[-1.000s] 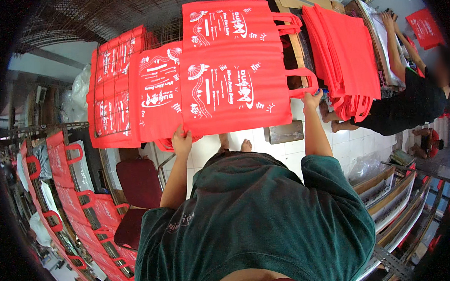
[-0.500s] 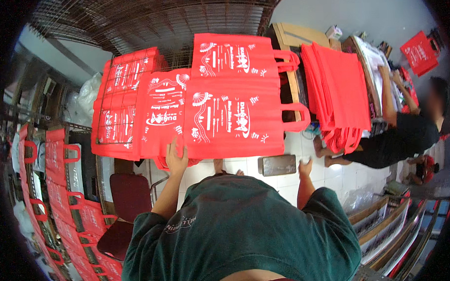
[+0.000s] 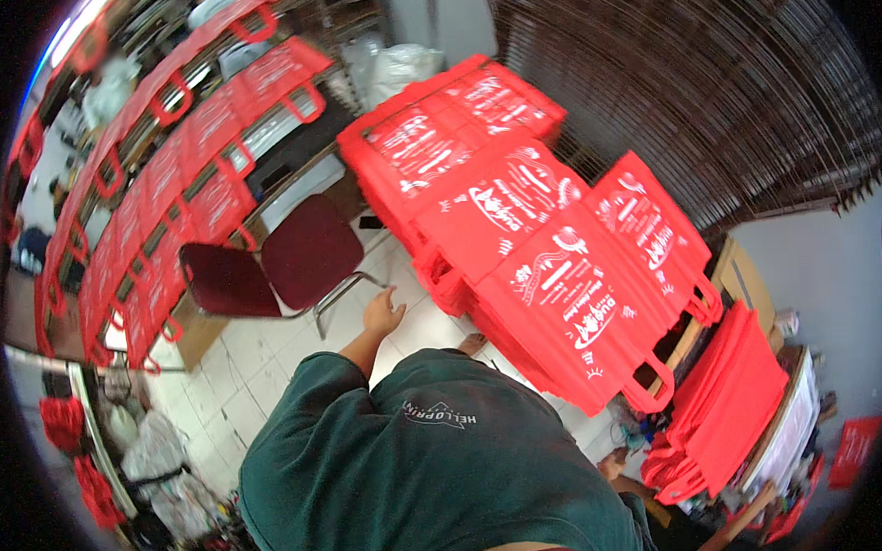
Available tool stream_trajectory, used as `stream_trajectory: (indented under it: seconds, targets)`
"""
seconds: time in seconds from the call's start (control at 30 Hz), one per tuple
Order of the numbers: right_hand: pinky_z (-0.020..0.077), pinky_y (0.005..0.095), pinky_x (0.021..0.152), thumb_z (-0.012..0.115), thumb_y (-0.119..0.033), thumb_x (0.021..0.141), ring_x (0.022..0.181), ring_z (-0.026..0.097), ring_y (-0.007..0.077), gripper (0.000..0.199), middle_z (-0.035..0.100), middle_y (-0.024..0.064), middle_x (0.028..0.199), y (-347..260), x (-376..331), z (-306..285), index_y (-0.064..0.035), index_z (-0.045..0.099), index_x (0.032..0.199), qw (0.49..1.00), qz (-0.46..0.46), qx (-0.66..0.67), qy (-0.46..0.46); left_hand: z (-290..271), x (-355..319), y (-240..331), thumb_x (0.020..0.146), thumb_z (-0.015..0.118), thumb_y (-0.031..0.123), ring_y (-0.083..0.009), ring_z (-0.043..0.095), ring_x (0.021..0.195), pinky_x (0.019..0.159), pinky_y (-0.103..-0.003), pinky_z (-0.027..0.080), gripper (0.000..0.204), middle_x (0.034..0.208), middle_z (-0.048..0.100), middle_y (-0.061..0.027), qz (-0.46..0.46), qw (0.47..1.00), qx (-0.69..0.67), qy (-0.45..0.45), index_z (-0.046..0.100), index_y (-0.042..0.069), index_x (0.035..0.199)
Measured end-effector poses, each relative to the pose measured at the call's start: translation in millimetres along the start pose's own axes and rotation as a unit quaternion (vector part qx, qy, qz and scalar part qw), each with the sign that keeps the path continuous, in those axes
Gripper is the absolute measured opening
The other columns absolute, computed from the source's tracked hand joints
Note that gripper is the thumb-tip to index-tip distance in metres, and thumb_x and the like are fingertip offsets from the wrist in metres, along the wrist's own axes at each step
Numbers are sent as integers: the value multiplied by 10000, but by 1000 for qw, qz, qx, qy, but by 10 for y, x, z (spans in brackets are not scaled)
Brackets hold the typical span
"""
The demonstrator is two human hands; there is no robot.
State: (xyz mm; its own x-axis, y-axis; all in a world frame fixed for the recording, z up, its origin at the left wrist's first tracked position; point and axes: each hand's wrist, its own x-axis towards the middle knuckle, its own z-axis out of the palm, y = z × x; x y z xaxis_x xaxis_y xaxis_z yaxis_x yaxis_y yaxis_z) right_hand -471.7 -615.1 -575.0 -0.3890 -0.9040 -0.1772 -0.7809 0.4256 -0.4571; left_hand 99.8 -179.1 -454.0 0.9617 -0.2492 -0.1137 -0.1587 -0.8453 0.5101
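Observation:
My left hand (image 3: 382, 313) hovers above the tiled floor, its fingers apart and holding nothing. It is between the dark red chair and the near side of a table-high pile of red fabric tote bags (image 3: 567, 276). These bags lie flat, overlap one another and carry white prints, with loop handles (image 3: 651, 390) sticking out at the right end. A thin wire grid seems to lie over the far-left bags (image 3: 422, 145). My right hand is out of sight; only my green shirt shows on that side.
A dark red chair (image 3: 314, 251) stands left of me. Racks of hanging red bags (image 3: 193, 138) fill the upper left. At right are a folded red bag stack (image 3: 732, 401) and a co-worker's arm (image 3: 741, 518). Wire racks (image 3: 687, 82) rise behind the pile; plastic bundles (image 3: 165, 450) lie lower left.
My view has swung left, bringing the chair and hanging bags further in. My left hand has come off the pile's near edge. My right hand has left the picture.

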Motion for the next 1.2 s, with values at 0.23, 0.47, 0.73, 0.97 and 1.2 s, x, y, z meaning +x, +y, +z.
stream_trajectory:
  seconds: [0.23, 0.47, 0.73, 0.97, 1.2]
  targets:
    - [456, 378, 539, 577, -194, 769, 593, 544, 258, 176, 545, 105, 680, -411, 602, 58, -36, 552, 843, 904, -97, 404, -99, 328, -1045, -1285, 671, 697, 515, -328, 580, 1024, 895, -371, 450, 686, 1065, 623, -185, -177, 957, 46, -227, 554, 84, 1184]
    - [456, 443, 743, 559, -257, 788, 846, 598, 363, 409, 600, 264, 958, -635, 162, -343, 53, 518, 1052, 950, -75, 248, 173, 552, -1416, -1545, 672, 693, 512, -316, 583, 1029, 885, -365, 459, 665, 1061, 620, -205, -224, 949, 1, -224, 588, 44, 1131]
    - [480, 432, 768, 555, -257, 807, 858, 598, 359, 368, 594, 221, 1036, -488, -140, -1062, -8, 563, 1079, 922, 11, 234, 308, 560, -556, -786, 717, 669, 451, -318, 580, 1028, 885, -367, 450, 600, 1074, 614, -206, -117, 965, -17, -236, 571, 57, 1160]
    - [466, 333, 636, 667, -160, 789, 687, 537, 177, 238, 598, 105, 850, -1297, -199, -1641, -20, 615, 974, 848, -15, 386, 362, 583, -247, -615, 738, 700, 338, -253, 618, 805, 742, -346, 478, 512, 889, 650, -165, -37, 974, -43, -219, 586, 25, 1127]
    - [430, 466, 827, 569, -531, 803, 1041, 511, 322, 743, 447, 177, 1262, -1210, 406, -2115, -49, 333, 1317, 690, 103, 714, 62, 423, -147, -490, 766, 681, 324, -185, 618, 717, 693, -311, 477, 522, 759, 657, -124, -1, 958, -15, -286, 559, 16, 1169]
